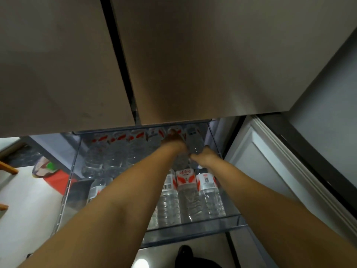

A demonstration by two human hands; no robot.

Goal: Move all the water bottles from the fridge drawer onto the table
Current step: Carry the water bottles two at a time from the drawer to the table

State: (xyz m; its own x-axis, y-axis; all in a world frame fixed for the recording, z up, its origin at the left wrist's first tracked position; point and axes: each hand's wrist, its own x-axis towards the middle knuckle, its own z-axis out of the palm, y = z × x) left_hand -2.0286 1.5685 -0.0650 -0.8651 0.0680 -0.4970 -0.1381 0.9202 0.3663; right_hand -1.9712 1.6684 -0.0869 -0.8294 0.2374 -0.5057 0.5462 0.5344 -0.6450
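The clear fridge drawer [193, 232] is pulled out below me and holds several water bottles lying in two rows. The front-row bottles [186, 192] have red-and-white labels, and one [207, 190] has a white and dark label. More bottles [100, 157] lie in the back row, partly under the fridge doors. My left hand [173, 143] reaches into the back row with its fingers curled over a bottle there. My right hand [204, 157] grips the base of a grey-labelled bottle [195, 142] at the back right. My forearms hide the middle bottles.
Two closed upper fridge doors [212, 55] overhang the back of the drawer. A grey-white panel [260, 167] stands close on the right. On the floor at left are a red item with a green-capped bag [46, 168] and wooden chair legs [9, 168]. A dark shoe [185, 252] is under the drawer front.
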